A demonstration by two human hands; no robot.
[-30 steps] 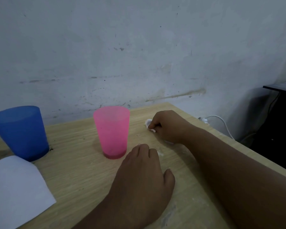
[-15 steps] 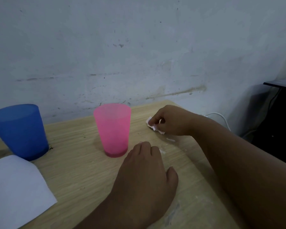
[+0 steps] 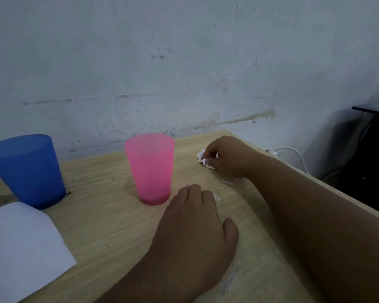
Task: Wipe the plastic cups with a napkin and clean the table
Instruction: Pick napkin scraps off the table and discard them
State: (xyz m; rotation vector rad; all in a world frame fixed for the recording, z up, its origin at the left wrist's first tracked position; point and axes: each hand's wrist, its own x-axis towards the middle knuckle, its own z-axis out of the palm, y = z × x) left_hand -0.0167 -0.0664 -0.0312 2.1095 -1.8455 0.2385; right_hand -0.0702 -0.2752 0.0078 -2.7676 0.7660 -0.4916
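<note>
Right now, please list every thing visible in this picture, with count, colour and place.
blue cup: 1, blue, upright, table's left
pink cup: 1, pink, upright, table's middle
white sheet: 1, white, table's near left edge
crumpled napkin: 1, white, right of the pink cup
table: 1, light wood, whitish smears near front
wall: 1, grey-white, behind the table
cable: 1, white, beyond table's right edge
dark furniture: 1, black, far right
left hand: 1, flat on the table
right hand: 1, pinches the crumpled napkin

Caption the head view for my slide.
Right hand pinches a crumpled napkin on the wooden table beside the upright pink cup; left hand rests flat nearby.
</note>
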